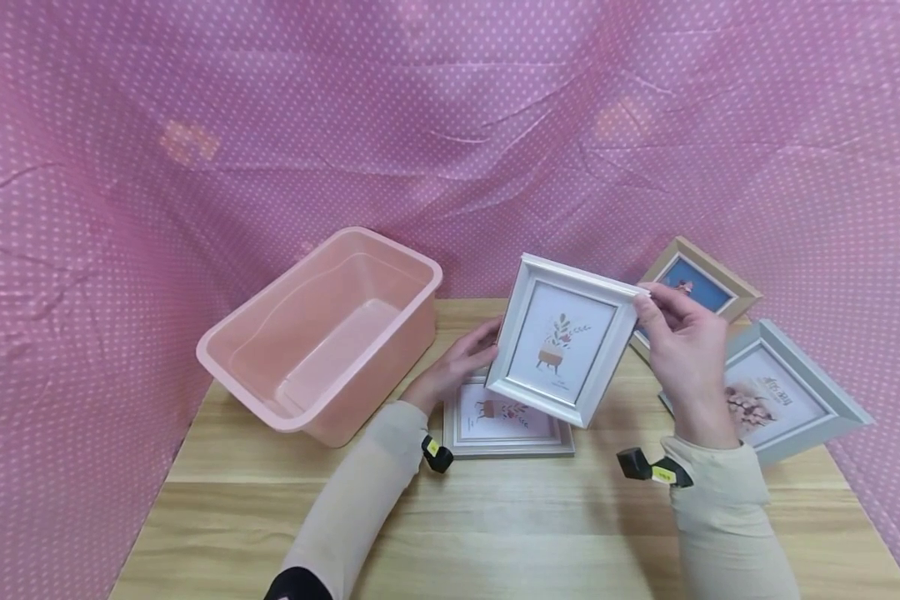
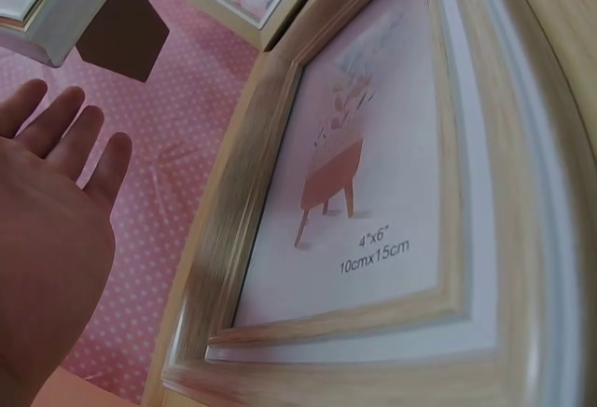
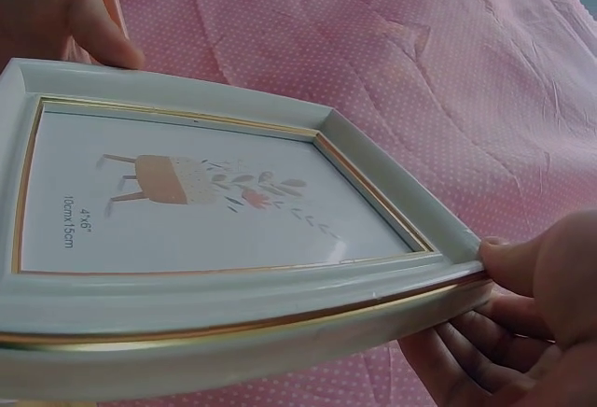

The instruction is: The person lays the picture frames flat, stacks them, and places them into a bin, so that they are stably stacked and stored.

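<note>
A white photo frame (image 1: 558, 337) with a gold inner line and a plant print is held up, tilted, above the table. My right hand (image 1: 690, 354) pinches it at its upper right corner, thumb on the front and fingers behind, as the right wrist view shows. Beside its left edge is my left hand (image 1: 457, 362), fingers extended; in the left wrist view the fingertips (image 2: 117, 150) show just below the frame. Under it, a wood-look photo frame (image 2: 373, 192) lies face up on the table, partly covered in the head view.
A pink plastic tub (image 1: 412, 333) stands at the left. On the right, a grey-green photo frame (image 1: 832, 400) and a tan frame with a blue picture (image 1: 708, 287) lean at angles. The wooden table (image 1: 525, 525) is enclosed by a pink dotted cloth (image 1: 450, 150).
</note>
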Tool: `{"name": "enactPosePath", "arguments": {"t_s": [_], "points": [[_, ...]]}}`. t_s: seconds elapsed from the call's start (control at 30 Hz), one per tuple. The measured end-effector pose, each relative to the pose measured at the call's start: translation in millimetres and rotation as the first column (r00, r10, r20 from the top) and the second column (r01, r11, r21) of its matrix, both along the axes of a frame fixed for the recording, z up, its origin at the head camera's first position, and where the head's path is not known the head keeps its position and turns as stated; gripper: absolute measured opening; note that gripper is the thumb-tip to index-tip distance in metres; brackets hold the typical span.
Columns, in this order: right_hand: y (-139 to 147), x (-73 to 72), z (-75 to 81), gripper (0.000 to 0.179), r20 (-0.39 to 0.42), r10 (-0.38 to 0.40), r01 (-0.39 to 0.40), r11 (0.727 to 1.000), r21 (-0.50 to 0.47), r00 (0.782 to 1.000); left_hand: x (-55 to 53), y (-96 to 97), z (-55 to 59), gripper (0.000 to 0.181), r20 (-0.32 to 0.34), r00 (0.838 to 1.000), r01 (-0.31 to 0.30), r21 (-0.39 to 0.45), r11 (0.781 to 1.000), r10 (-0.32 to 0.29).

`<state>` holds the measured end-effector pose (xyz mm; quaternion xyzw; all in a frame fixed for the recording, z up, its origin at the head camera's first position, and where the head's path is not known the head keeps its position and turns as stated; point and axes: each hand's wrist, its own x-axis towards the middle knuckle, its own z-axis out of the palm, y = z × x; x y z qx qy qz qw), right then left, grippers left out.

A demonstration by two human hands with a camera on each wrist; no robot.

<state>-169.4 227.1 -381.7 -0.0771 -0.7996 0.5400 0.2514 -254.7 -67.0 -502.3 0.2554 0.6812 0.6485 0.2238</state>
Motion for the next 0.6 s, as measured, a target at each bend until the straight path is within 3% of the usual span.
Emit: {"name": "enactPosePath", "arguments": {"t_s": [0.37, 0.6], "points": [[-2.5, 0.0, -2.2, 0.031, -0.005, 0.044, -0.044, 0.997, -0.058, 0.999, 4.3, -1.7, -1.6, 0.074, 0.037, 0.999, -0.003, -0.072, 0.997, 0.006], [-3.8, -1.1, -4.7, 0.030, 0.004, 0.070, -0.069, 0.995, -0.078, 0.998, 4.3, -2.9, -6.2, 0.074, 0.039, 0.999, -0.010, -0.021, 1.000, 0.011]]}}
